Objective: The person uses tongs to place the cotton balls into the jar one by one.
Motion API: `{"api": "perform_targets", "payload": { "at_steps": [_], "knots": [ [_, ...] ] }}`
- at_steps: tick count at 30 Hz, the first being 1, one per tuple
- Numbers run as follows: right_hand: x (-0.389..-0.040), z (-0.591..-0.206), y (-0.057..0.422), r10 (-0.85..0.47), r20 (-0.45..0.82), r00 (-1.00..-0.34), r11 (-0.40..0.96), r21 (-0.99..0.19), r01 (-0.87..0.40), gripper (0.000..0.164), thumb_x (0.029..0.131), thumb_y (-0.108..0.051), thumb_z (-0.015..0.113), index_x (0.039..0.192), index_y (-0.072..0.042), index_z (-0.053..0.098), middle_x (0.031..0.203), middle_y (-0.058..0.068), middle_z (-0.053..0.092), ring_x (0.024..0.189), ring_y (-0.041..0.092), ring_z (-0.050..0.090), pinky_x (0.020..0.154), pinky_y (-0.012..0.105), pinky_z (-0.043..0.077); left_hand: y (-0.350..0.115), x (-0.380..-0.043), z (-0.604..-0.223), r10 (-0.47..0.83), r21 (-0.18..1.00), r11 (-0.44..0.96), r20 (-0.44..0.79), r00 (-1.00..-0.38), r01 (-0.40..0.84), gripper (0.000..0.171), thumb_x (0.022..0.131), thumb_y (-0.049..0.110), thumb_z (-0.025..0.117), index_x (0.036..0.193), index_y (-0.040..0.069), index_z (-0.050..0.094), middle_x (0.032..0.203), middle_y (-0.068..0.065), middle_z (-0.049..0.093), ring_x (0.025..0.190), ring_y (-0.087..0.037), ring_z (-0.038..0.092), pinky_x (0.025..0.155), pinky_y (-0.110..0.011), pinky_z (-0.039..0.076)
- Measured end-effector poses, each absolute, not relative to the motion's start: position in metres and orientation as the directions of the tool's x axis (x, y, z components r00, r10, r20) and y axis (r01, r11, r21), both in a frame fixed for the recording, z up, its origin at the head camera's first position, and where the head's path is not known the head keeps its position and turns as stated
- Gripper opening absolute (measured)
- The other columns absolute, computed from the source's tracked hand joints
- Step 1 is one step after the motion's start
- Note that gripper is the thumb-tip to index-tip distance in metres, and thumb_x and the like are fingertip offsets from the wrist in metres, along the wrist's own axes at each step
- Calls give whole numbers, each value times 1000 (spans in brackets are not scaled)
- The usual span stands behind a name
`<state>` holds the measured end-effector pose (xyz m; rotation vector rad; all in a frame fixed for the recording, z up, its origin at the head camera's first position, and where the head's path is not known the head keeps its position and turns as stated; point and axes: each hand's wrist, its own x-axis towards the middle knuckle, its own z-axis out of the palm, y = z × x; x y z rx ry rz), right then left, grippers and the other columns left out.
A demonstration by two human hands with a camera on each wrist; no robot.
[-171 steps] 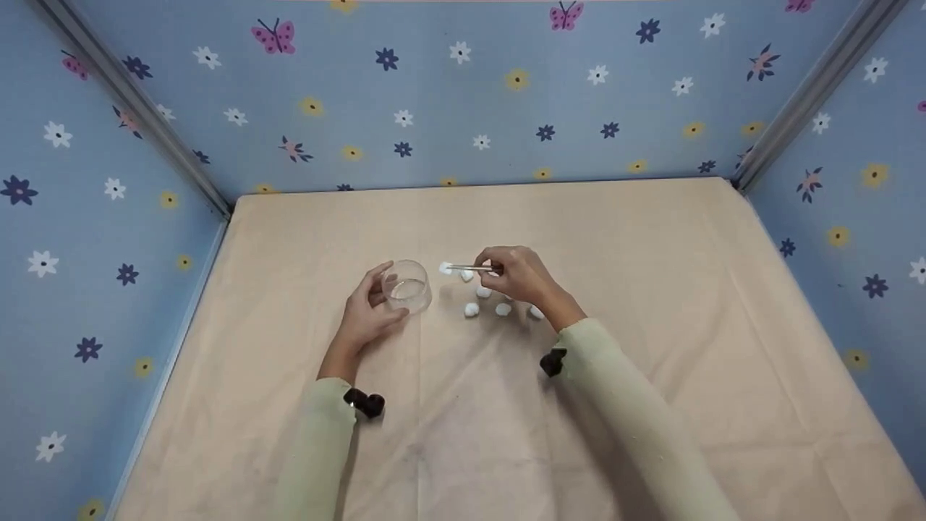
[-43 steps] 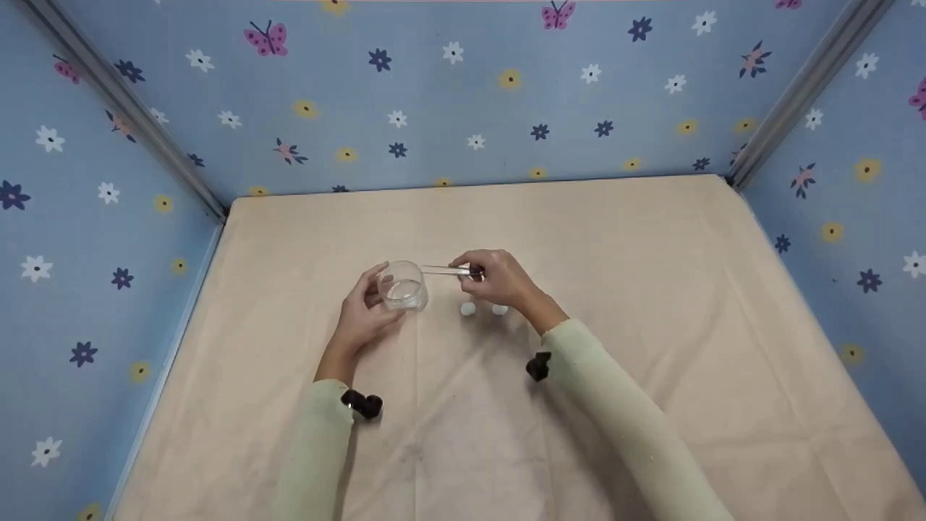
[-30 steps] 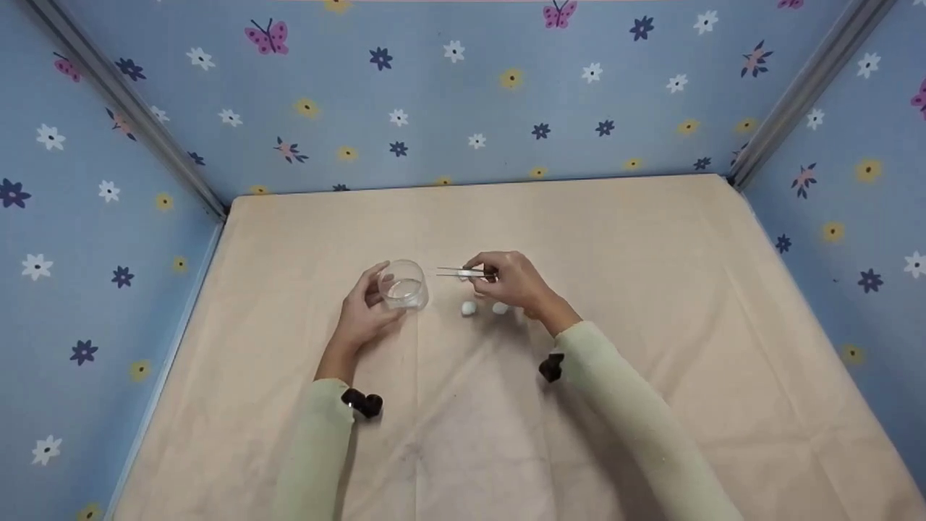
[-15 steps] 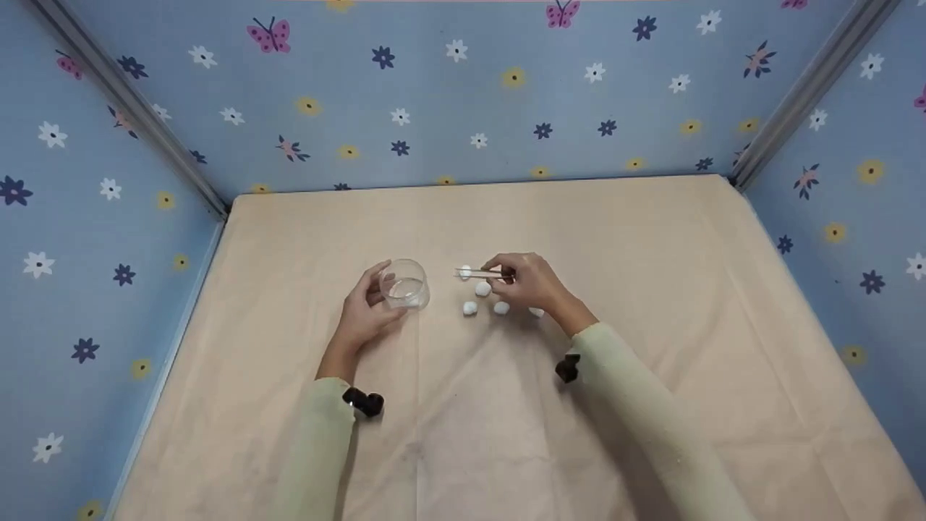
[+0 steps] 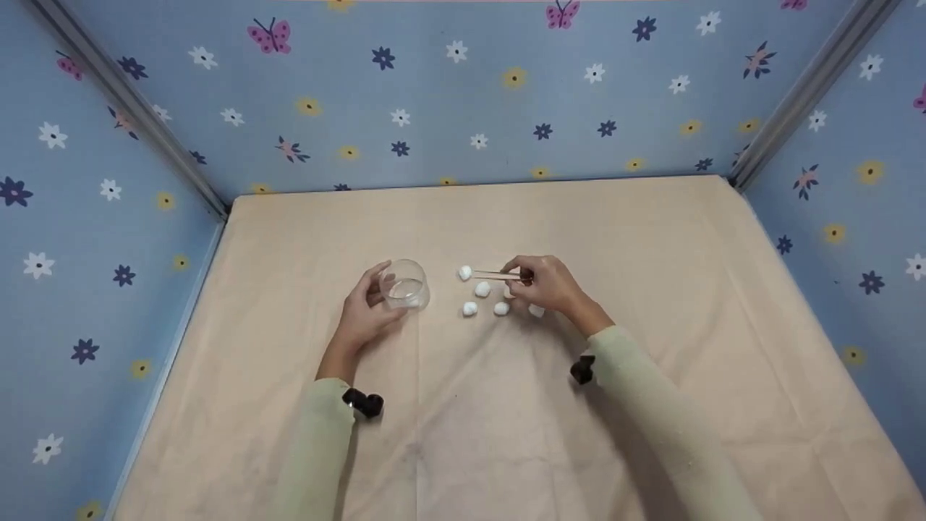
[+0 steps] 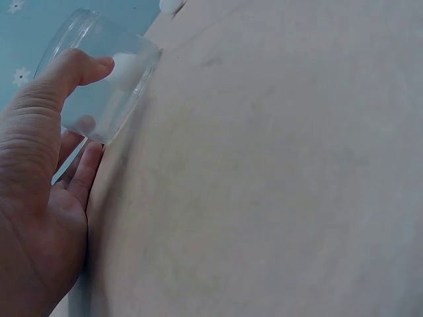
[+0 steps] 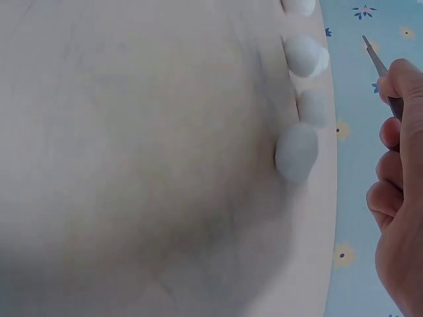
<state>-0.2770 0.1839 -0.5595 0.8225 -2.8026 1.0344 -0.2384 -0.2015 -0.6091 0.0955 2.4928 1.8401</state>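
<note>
My left hand (image 5: 365,307) holds a clear plastic jar (image 5: 405,286), its thumb and fingers around the sides. Through the jar wall in the left wrist view, a white cotton ball (image 6: 125,71) shows inside. Tweezers (image 5: 495,276) are pinched in my right hand (image 5: 546,282), above the table and pointing left. Their tips lie just right of a cotton ball (image 5: 465,273); whether they touch it is unclear. In the right wrist view the tweezers (image 7: 375,58) have nothing at their tips. Several more cotton balls (image 5: 482,289) lie below, some partly hidden by the right hand.
A beige cloth (image 5: 463,434) with creases covers the table. Blue patterned panels (image 5: 463,94) stand behind it and on both sides. Black wrist cameras (image 5: 364,402) are fixed on both sleeves.
Earlier the tweezers carried a cotton ball beside the jar and then reached its rim. Since then my right hand has drawn back right, uncovering more cotton balls. The left hand keeps its hold.
</note>
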Motion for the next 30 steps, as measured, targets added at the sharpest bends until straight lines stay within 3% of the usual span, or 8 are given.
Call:
{"api": "perform_targets", "payload": {
  "at_steps": [19, 30],
  "knots": [
    [-277, -577, 196, -435, 111, -893, 677, -613, -406, 21, 101, -15, 77, 119, -9, 84, 82, 11, 73, 70, 12, 51, 67, 26, 40, -201, -239, -609, 79, 945, 327, -1, -997, 25, 95, 88, -4, 86, 172, 14, 44, 161, -24, 60, 141, -40, 62, 127, -44, 51],
    [-277, -580, 195, -446, 96, -890, 675, -617, -404, 21, 100, -14, 77, 120, -9, 84, 83, 11, 74, 70, 12, 51, 67, 27, 40, -202, -238, -612, 80, 955, 296, -1, -997, 23, 94, 88, -3, 86, 171, 15, 46, 162, -25, 59, 146, -43, 61, 131, -53, 48]
  ]
}}
